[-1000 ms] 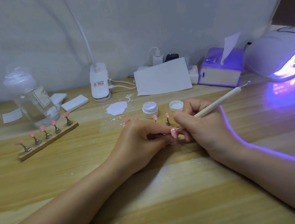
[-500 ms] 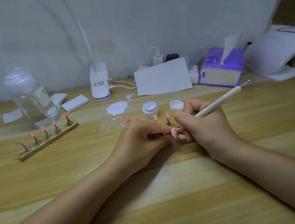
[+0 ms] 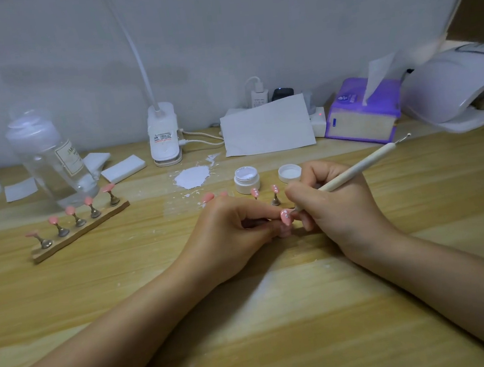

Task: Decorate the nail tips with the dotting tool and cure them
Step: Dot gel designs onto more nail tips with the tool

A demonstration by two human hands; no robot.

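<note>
My left hand pinches the stem of a pink nail tip at the table's centre. My right hand grips a white dotting tool like a pen, and its metal point touches that tip, which bears white dots. Just behind my hands stand more pink tips, two of them dotted. An open white gel pot and its lid sit behind those. The curing lamp is at the far right, dark inside.
A wooden holder with several pink tips lies at the left, a clear bottle behind it. White paste, a desk lamp base, a paper sheet and a purple tissue box line the back.
The curing lamp's purple light, lit a second ago, has gone out. My hands have stayed nearly still, the tool point working on the held tip.
</note>
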